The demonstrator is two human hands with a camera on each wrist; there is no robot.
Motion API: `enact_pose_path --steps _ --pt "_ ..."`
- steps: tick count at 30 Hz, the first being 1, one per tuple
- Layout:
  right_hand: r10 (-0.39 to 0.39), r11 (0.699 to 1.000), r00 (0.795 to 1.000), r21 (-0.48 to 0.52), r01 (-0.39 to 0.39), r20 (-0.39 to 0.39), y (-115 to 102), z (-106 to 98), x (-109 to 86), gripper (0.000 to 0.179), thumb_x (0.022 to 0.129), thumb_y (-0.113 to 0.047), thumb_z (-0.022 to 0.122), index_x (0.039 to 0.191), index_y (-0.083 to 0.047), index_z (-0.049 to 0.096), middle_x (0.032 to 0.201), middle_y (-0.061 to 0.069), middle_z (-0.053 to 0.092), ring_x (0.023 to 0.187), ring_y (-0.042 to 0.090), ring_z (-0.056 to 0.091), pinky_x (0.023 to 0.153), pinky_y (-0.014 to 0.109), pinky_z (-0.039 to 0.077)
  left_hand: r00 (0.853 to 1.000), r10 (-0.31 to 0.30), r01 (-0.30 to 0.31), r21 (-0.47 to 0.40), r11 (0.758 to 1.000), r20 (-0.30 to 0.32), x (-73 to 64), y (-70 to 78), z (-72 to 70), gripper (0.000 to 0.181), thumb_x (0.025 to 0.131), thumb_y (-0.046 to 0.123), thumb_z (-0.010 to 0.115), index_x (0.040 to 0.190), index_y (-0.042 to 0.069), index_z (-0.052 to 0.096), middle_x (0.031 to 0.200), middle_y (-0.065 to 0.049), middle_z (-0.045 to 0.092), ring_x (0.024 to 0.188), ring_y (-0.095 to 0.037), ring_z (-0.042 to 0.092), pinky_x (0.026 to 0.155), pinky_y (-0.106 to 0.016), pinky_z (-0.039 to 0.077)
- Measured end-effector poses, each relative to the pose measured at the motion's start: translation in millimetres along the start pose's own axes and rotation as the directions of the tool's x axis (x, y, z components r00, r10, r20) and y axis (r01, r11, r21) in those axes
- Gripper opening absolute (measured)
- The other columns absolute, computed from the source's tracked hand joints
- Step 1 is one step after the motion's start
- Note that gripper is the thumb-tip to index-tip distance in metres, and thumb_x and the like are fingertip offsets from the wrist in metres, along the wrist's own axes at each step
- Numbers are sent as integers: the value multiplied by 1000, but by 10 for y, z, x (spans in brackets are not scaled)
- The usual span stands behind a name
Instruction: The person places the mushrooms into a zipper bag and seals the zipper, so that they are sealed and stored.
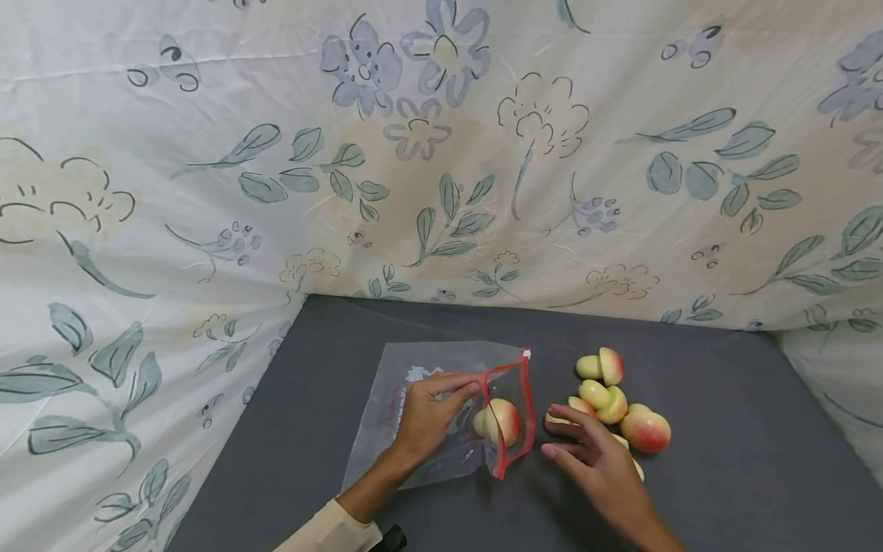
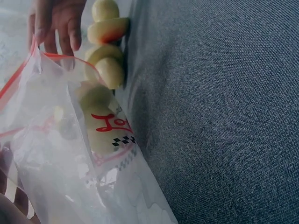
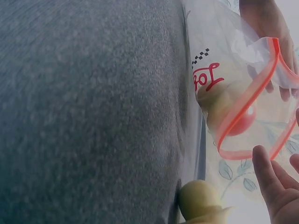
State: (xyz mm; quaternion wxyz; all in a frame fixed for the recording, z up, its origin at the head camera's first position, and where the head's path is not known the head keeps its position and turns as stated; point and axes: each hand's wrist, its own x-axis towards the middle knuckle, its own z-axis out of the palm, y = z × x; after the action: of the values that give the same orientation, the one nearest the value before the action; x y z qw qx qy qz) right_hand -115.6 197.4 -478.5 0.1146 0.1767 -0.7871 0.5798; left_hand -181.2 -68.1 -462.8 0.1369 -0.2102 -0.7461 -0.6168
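My left hand pinches the upper edge of a clear plastic zip bag, which lies on its side. The bag's red-rimmed mouth gapes to the right. Inside, close to the mouth, sits a lobed yellow-and-red fruit; red lettering shows on the bag in both wrist views. My right hand hovers right of the mouth, fingers loosely bent and apart, holding nothing in the right wrist view. Beneath and beside it lie several similar loose fruits, some partly hidden by the hand.
The dark grey cloth-covered table runs under everything. Behind and to the left hangs a pale floral curtain. A small black object shows by the left sleeve at the bottom edge.
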Motion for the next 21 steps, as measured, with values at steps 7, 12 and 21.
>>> enact_pose_path --steps 7,12,21 --pt "21 1000 999 -10 -21 -32 6 -89 -24 57 88 11 79 140 0 62 130 -12 70 113 4 71 86 19 60 1000 -15 15 -16 1000 -3 -6 -10 6 17 97 18 79 113 13 85 108 2 81 102 -17 74 87 -32 59" --pt "1 1000 999 3 -1 -44 34 -176 -28 58 87 17 76 141 6 59 131 -12 69 113 6 71 87 20 59 1000 -27 27 -19 999 6 -4 -3 3 17 97 19 79 113 14 85 109 3 81 104 -17 74 87 -32 59" --pt "48 999 996 -15 -49 -75 30 -293 -68 54 89 16 75 140 10 58 129 -5 72 112 6 72 83 19 60 999 -41 41 -8 999 14 -21 1 -1 17 98 21 78 112 15 85 108 4 81 102 -16 74 86 -32 59"
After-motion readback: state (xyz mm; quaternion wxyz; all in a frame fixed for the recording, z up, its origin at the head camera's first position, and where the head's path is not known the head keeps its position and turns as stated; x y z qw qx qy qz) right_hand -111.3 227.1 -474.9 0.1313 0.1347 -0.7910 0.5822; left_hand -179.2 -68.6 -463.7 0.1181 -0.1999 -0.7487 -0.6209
